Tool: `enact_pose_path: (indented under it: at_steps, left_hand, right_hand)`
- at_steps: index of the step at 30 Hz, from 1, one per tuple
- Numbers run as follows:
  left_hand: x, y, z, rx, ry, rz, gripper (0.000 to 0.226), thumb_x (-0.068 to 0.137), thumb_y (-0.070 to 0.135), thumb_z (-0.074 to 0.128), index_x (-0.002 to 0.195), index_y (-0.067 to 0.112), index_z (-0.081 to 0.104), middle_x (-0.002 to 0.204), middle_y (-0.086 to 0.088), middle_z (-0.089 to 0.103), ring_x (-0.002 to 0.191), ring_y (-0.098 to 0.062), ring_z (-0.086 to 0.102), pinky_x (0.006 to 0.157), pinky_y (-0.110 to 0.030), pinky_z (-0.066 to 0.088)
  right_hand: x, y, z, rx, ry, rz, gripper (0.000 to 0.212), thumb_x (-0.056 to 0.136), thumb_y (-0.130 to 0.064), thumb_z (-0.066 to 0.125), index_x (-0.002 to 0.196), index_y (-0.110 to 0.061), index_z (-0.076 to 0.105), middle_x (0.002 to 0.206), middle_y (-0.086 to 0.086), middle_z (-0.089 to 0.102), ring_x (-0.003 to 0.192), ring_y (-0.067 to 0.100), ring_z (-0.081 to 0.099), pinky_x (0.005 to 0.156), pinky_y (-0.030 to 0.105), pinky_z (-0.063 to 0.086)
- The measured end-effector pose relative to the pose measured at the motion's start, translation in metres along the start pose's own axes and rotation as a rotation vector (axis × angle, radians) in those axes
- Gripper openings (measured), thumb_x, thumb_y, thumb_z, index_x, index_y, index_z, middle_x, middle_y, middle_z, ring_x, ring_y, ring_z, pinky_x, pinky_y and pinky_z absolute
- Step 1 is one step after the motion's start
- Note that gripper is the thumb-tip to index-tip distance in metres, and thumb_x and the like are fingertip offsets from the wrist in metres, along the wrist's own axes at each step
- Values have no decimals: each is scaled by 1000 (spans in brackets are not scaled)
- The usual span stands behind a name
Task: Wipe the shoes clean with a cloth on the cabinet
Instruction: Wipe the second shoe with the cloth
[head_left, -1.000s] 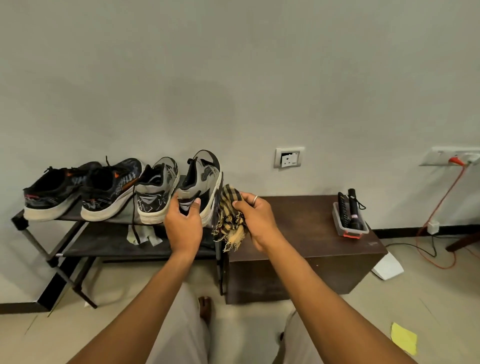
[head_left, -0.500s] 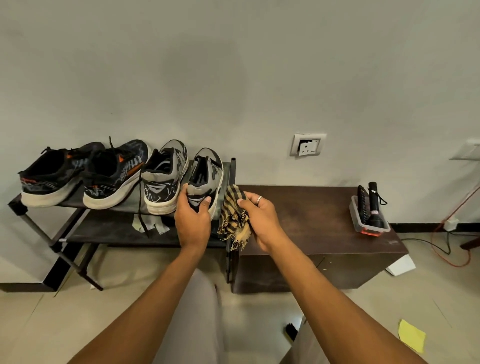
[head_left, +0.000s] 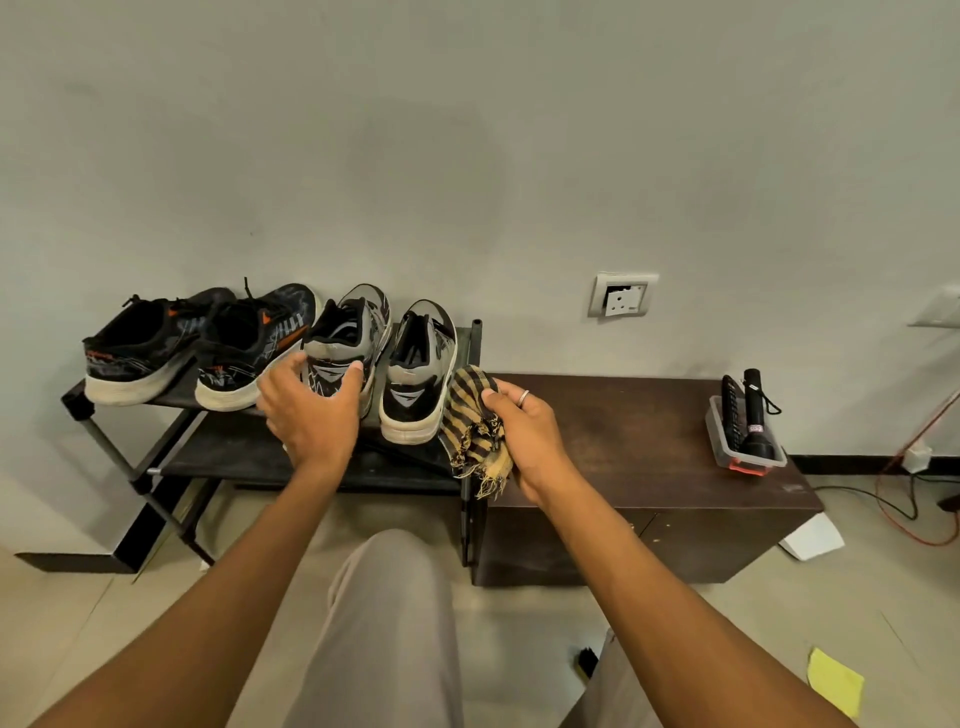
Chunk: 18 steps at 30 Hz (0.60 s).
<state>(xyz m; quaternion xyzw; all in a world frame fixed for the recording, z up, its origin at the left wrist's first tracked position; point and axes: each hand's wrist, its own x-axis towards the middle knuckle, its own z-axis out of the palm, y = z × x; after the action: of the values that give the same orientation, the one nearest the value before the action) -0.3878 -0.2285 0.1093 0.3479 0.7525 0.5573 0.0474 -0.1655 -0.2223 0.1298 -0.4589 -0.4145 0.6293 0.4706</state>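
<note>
- Right grip (head_left: 524, 436) is curled round a bunched, yellow-and-dark striped cloth (head_left: 472, 426), thumb pressed on top of it; a ring (head_left: 524, 397) shows on one finger.
- Left grip (head_left: 311, 410) is spread wide, holding nothing, with thumb and forefinger on either side of the heel of the left grey shoe (head_left: 348, 332); the thumb tip lies against the heel, but I cannot tell whether it presses.
- The cloth sits at the cabinet's near left corner, its frayed edge hanging over the front, just beside the right grey shoe (head_left: 418, 374).
- Both grey shoes stand heel-outward at the right end of the shoe rack's (head_left: 234, 447) top shelf, close together.
- Two black shoes with orange marks (head_left: 150, 343) (head_left: 249, 348) stand to their left on the same shelf, the nearer one touching the left grey shoe.
- The dark brown cabinet (head_left: 623, 431) stands against the rack's right side, along the wall.
- At its far right end a clear tray (head_left: 719, 441) holds a black torch (head_left: 756, 421) and another dark, flat item I cannot make out.
- A wall socket (head_left: 621, 295) is above the cabinet.
- On the floor lie a white sheet (head_left: 813, 535) by the cabinet's right end and a yellow slip (head_left: 834, 680) nearer the person.
- A beige trouser leg (head_left: 384, 623) fills the space between the forearms.
</note>
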Motion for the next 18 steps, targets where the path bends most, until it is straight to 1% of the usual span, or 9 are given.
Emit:
enact_pose_path:
  at_steps: [2, 4, 6, 7, 9, 11, 14, 16, 18]
  left_hand:
    - [13, -3, 1, 46, -68, -72, 87, 76, 58, 80, 142, 14, 43, 146, -10, 41, 139, -30, 36, 113, -55, 35]
    - [23, -2, 4, 17, -165, -84, 105, 73, 63, 81, 152, 14, 32, 155, -11, 31, 146, -29, 30, 118, -51, 32]
    - [33, -3, 12, -23, -241, -101, 114, 72, 63, 82, 157, 17, 24, 161, -9, 27, 149, -27, 27, 121, -47, 30]
    - [37, -2, 15, -37, -271, -122, 115, 72, 62, 83, 158, 18, 22, 162, -7, 28, 149, -27, 28, 121, -45, 30]
    - [43, -2, 22, -64, -294, -142, 111, 72, 59, 84, 158, 20, 25, 158, -5, 38, 145, -26, 38, 119, -45, 35]
    - [47, -3, 26, -93, -272, -145, 99, 75, 54, 83, 154, 21, 33, 150, -4, 50, 138, -24, 47, 115, -43, 40]
    - [45, -2, 27, -102, -210, -152, 85, 81, 51, 79, 151, 20, 41, 145, -5, 55, 134, -24, 51, 112, -39, 42]
    - [44, 0, 23, -109, -167, -151, 71, 86, 47, 76, 145, 18, 50, 138, -6, 61, 127, -24, 56, 104, -33, 43]
    - [44, 3, 16, -132, -123, -151, 56, 88, 44, 73, 135, 16, 59, 125, -6, 67, 116, -24, 62, 96, -31, 46]
  right_hand:
    - [2, 2, 1, -3, -2, 5, 26, 102, -12, 60, 125, -9, 71, 110, 9, 78, 107, 24, 73, 102, 49, 55]
    - [6, 5, 1, -10, 1, 7, 28, 102, -13, 61, 128, -8, 69, 110, 10, 78, 108, 24, 73, 102, 48, 55]
    - [9, 7, 1, -12, 0, 14, 30, 102, -13, 60, 130, -8, 68, 112, 9, 77, 108, 22, 73, 103, 46, 55]
    - [11, 9, 1, -15, -1, 18, 30, 102, -13, 60, 131, -8, 67, 112, 8, 77, 108, 21, 73, 102, 45, 55]
    - [14, 10, 1, -19, -2, 26, 30, 103, -13, 59, 131, -8, 67, 113, 8, 77, 109, 21, 73, 102, 44, 56]
    - [15, 12, -1, -14, -4, 35, 30, 103, -14, 59, 131, -9, 68, 113, 9, 77, 109, 22, 73, 102, 46, 55]
    - [13, 10, -6, -10, -1, 40, 26, 104, -15, 58, 126, -12, 70, 112, 9, 77, 109, 23, 73, 102, 47, 55]
    - [10, 7, -10, 2, -4, 38, 25, 104, -15, 58, 124, -13, 71, 111, 9, 77, 108, 24, 73, 102, 48, 55]
    - [5, 3, -13, 5, -8, 30, 24, 104, -15, 57, 124, -12, 71, 111, 10, 77, 108, 25, 73, 102, 49, 55]
